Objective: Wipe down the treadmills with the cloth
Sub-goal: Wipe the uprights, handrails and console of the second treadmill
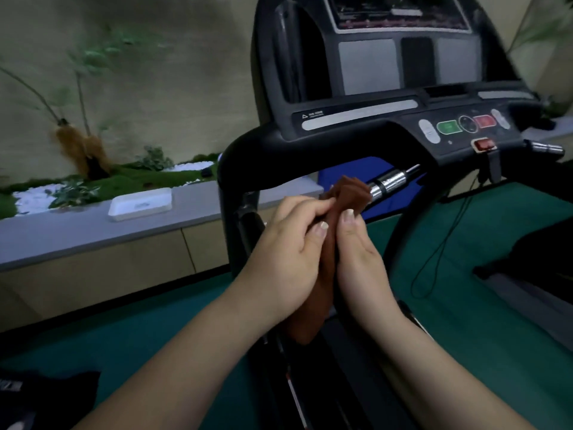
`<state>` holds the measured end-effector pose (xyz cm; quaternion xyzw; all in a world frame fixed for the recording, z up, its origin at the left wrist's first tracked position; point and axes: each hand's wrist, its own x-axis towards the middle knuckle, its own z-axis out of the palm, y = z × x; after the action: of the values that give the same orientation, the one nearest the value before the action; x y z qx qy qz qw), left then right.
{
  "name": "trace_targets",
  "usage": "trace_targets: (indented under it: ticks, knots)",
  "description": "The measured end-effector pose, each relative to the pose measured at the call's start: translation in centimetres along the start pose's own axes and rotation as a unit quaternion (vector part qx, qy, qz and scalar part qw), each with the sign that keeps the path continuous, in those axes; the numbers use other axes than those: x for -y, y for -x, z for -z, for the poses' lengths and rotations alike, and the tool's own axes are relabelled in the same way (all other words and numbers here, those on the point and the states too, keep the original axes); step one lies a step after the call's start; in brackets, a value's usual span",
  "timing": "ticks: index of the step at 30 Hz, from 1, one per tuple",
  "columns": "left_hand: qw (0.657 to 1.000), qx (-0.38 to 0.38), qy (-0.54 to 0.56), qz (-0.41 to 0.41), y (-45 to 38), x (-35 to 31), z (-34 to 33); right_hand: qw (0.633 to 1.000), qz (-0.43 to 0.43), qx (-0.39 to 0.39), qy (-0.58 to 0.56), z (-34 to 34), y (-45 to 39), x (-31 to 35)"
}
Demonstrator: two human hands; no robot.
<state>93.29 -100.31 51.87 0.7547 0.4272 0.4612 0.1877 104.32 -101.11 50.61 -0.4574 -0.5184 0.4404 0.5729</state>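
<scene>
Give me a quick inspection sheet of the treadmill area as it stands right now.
Surface: green floor mat under and around the treadmill.
Job's things: brown cloth bunched between both hands, in front of the chrome handle grip; contact with it cannot be told.
Clutter: white tray on the grey ledge.
Grippers: left hand and right hand both hold the cloth, thumbs pinching it.
Cables: thin black cord hangs from the console and loops over the mat.
Surroundings: plants and moss behind the ledge; beige wall.
</scene>
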Motion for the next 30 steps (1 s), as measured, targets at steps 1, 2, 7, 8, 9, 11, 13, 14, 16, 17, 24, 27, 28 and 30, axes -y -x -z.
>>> trace_targets:
  ticks: [1, 2, 7, 8, 9, 11, 13, 14, 16, 17, 24, 27, 28, 30]
  knots:
    - [0.999, 0.028, -0.025, -0.007, -0.4, 0.3, 0.0, 1.0, 0.0, -0.018, -0.005, 0.1, -0.2, -0.2]
    - [0.997, 0.048, -0.052, -0.013, -0.9, 0.6, -0.1, 0.999, 0.002, -0.036, -0.009, 0.2, -0.4, -0.4]
    - [0.992, 0.123, -0.007, 0.009, -3.1, 2.6, -0.5, 0.99, 0.031, -0.134, -0.032, 1.5, -0.9, -1.6]
    - [0.992, 0.124, 0.01, 0.02, -3.5, 3.1, -0.6, 0.987, 0.038, -0.154, -0.028, 2.0, -1.0, -2.0]
    - [0.992, 0.118, 0.02, 0.033, -3.9, 3.6, -0.9, 0.984, 0.045, -0.172, -0.017, 2.5, -1.1, -2.3]
    - [0.994, 0.094, 0.023, 0.059, -4.6, 4.7, -1.6, 0.978, 0.046, -0.203, 0.008, 3.8, -1.4, -2.8]
    - [0.994, 0.076, 0.014, 0.079, -5.3, 5.4, -2.4, 0.972, 0.042, -0.228, 0.031, 5.1, -1.8, -3.3]
    - [0.994, 0.072, 0.008, 0.081, -5.7, 5.7, -2.8, 0.97, 0.038, -0.237, 0.043, 5.6, -2.0, -3.5]
    - [0.995, 0.064, -0.013, 0.075, -6.4, 5.9, -3.6, 0.965, 0.025, -0.251, 0.067, 6.6, -2.7, -3.7]
    - [0.995, 0.061, -0.027, 0.069, -6.7, 5.9, -3.9, 0.963, 0.016, -0.257, 0.078, 7.0, -3.1, -3.8]
    - [0.993, 0.053, -0.034, 0.095, -8.3, 5.9, -5.6, 0.962, 0.062, -0.247, 0.098, 9.5, -6.9, -4.2]
    - [0.993, 0.053, -0.033, 0.098, -8.5, 5.9, -5.5, 0.944, 0.113, -0.28, 0.136, 10.4, -9.6, -3.4]
    - [0.993, 0.05, -0.034, 0.098, -8.6, 5.9, -5.4, 0.935, 0.12, -0.29, 0.165, 10.6, -10.6, -3.3]
    - [0.993, 0.046, -0.034, 0.1, -8.7, 6.0, -5.4, 0.915, 0.12, -0.291, 0.252, 10.7, -12.3, -3.5]
